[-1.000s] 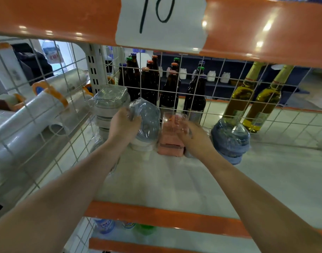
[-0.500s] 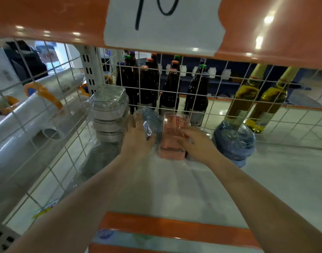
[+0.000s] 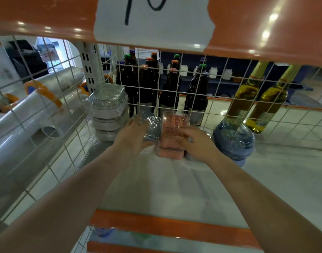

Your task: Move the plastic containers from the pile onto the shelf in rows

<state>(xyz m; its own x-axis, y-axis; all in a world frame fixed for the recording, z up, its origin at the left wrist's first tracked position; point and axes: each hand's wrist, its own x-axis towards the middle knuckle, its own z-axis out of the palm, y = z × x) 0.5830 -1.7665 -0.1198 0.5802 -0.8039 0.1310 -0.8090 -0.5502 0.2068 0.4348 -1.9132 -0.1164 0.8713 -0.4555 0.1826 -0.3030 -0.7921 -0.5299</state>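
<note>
Shelf (image 3: 266,179) front open (wire mesh (image 3: 220,99) behind).

both hands (image 3: 132,136) (image 3: 196,141) on shelved containers (image 3: 172,136)

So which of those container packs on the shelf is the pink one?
The pink container pack stands between both hands, right hand touching it; the left stack is clear, the right pack blue.

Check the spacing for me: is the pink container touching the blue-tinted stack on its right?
Apart. The head view shows the right hand and shelf between the pink container and the blue-tinted stack.
</note>
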